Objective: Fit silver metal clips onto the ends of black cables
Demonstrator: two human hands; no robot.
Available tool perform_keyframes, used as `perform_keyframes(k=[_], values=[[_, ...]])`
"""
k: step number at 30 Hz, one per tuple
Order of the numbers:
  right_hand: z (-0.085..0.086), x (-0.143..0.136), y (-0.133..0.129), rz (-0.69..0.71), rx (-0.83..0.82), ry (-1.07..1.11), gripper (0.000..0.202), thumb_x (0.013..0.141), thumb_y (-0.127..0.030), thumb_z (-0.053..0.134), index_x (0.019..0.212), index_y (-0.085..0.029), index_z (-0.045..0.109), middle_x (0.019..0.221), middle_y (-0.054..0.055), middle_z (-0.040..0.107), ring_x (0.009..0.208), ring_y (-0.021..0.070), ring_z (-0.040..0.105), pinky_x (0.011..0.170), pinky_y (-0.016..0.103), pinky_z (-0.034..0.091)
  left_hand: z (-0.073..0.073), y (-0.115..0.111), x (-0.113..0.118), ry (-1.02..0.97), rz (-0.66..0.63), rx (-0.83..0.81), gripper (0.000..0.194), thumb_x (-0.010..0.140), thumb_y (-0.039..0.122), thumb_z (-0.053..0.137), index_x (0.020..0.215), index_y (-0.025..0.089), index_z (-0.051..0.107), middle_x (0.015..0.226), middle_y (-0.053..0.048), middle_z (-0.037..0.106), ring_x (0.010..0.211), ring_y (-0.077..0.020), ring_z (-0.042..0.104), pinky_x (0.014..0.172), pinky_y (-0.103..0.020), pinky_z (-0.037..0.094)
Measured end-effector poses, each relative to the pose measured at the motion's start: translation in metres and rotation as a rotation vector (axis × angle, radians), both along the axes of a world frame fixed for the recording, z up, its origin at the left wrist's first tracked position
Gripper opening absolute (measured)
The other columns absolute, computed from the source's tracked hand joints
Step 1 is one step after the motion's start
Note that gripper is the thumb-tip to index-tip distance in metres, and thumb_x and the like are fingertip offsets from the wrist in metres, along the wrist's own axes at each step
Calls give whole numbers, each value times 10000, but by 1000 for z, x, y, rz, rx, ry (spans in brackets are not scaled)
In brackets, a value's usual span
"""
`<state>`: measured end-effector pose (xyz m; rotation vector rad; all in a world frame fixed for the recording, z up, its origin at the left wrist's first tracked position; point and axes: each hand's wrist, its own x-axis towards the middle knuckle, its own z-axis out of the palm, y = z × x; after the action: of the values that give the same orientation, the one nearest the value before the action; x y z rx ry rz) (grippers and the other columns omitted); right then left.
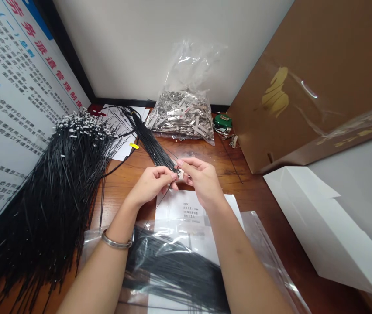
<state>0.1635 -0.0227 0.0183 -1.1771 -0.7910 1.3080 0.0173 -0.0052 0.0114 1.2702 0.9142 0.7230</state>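
Observation:
Close together over the middle of the table, my left hand (153, 185) and my right hand (204, 179) are both closed in a pinch. A thin black wire (163, 199) runs down from the left fingertips toward the clear bag below. What the right fingertips hold is too small to make out. Just behind the hands lies a tied bundle of black wires (155, 144), its near ends reaching the fingers. Under my forearms, a clear plastic bag (254, 235) holds many black wires (176, 257), over a printed white sheet (169, 211).
A big heap of black wires with white tips (48, 187) fills the left side. At the back stand a clear bag of small metal parts (182, 115) and a green tape measure (222, 122). A brown carton (304, 87) and a white box (330, 231) border the right.

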Motion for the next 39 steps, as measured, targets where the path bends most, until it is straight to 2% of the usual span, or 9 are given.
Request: perform_keyframes(k=[5, 10, 20, 28, 39], values=[[-1, 0, 0, 75, -24, 15, 317, 581, -394, 810, 761, -159, 700, 593, -11, 609, 460, 72, 452, 432, 229, 317, 2, 0, 2, -60, 77, -9, 295, 706, 418, 714, 708, 133, 634, 627, -18, 663, 456, -60, 452, 458, -207, 332], [-1, 2, 1, -55, -33, 12, 265, 564, -318, 809, 749, -157, 709, 662, 0, 650, 460, 51, 409, 435, 226, 295, 3, 0, 2, -32, 153, 10, 302, 685, 412, 737, 691, 126, 640, 628, -28, 681, 449, -54, 430, 466, -207, 332], [0, 1, 0, -102, -44, 23, 276, 546, -270, 810, 775, -156, 706, 569, -43, 566, 464, 57, 388, 445, 230, 292, 1, 0, 1, -35, 145, 25, 295, 696, 403, 733, 697, 123, 642, 612, -27, 675, 451, -56, 428, 468, -206, 324], [-1, 1, 1, -97, -40, 26, 309, 542, -275, 817, 800, -148, 705, 603, -39, 568, 475, 53, 376, 463, 236, 313, 2, -1, 3, -18, 131, 22, 293, 690, 399, 727, 694, 123, 629, 602, -33, 674, 454, -60, 433, 473, -207, 335], [-2, 1, 1, -61, -17, -21, 262, 561, -282, 805, 772, -160, 708, 554, -48, 549, 469, 59, 393, 451, 228, 324, 3, -2, 4, -29, 102, 22, 283, 704, 405, 715, 724, 130, 650, 627, -37, 685, 498, -85, 520, 485, -211, 384]])
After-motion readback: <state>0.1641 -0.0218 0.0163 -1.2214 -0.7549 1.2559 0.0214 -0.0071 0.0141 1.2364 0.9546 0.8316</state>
